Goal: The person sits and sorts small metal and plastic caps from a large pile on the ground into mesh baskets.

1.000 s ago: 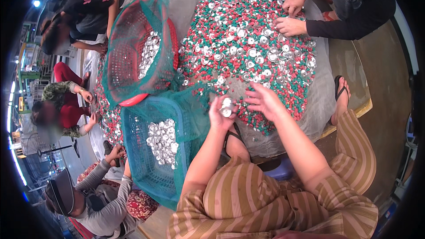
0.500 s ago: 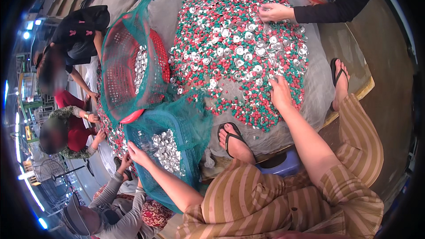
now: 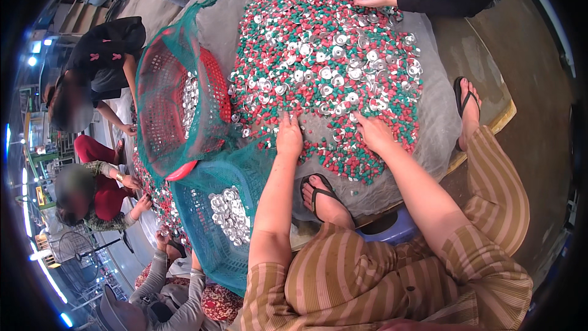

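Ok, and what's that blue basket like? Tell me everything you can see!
The blue basket looks like plastic, with rounded corners and small holes in its walls. It stands open side up, left of the colorful pile. Shiny silver pieces lie heaped inside. A green net drapes over the edge nearest the pile. A red basket stands just beyond it; I can't tell whether they touch.

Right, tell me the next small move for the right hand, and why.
Probably pinch up the silvery disc just beyond the right hand: it seems within reach among red and green pieces, and similar discs already lie grouped in the blue basket.
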Tool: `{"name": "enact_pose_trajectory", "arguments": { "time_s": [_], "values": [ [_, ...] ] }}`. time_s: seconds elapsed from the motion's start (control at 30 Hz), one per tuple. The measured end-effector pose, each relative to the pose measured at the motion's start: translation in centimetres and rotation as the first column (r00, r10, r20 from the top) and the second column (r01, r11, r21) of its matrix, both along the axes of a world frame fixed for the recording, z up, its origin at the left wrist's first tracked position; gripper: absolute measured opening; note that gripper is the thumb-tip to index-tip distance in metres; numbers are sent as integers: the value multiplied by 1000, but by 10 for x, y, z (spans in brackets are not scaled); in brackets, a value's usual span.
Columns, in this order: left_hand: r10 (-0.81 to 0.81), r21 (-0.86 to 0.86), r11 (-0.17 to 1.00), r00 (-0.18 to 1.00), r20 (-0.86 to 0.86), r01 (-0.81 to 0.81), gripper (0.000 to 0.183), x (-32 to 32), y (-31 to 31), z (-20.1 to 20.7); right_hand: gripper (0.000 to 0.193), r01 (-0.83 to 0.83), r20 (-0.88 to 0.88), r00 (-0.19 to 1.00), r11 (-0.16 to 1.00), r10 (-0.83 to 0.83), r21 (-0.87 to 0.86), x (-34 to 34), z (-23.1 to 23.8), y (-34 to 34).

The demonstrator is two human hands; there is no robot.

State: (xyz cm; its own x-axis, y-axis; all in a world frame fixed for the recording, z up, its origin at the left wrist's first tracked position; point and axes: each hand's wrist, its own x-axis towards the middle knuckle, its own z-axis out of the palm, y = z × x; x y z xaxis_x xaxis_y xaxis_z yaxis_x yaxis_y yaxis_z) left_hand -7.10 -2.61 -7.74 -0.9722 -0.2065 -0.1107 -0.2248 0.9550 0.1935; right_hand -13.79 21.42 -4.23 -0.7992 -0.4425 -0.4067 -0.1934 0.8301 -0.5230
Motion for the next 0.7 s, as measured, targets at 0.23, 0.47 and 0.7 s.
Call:
{"name": "enact_pose_trajectory", "arguments": {
  "time_s": [0.23,0.47,0.7],
  "values": [
    [65,463,885,998,-15,-51,11,9,20,22,16,174,-147,971,980,-186,-93,6,-13,18],
    [319,-17,947,946,-60,-320,29,19,-29,6,12,851,889,439,377,-131,-365,-8,-11,27],
    [-2,426,903,990,139,-58,16,23,45,18,4,854,928,373,394,-11,-339,-4,-3,23]
  ]
}}
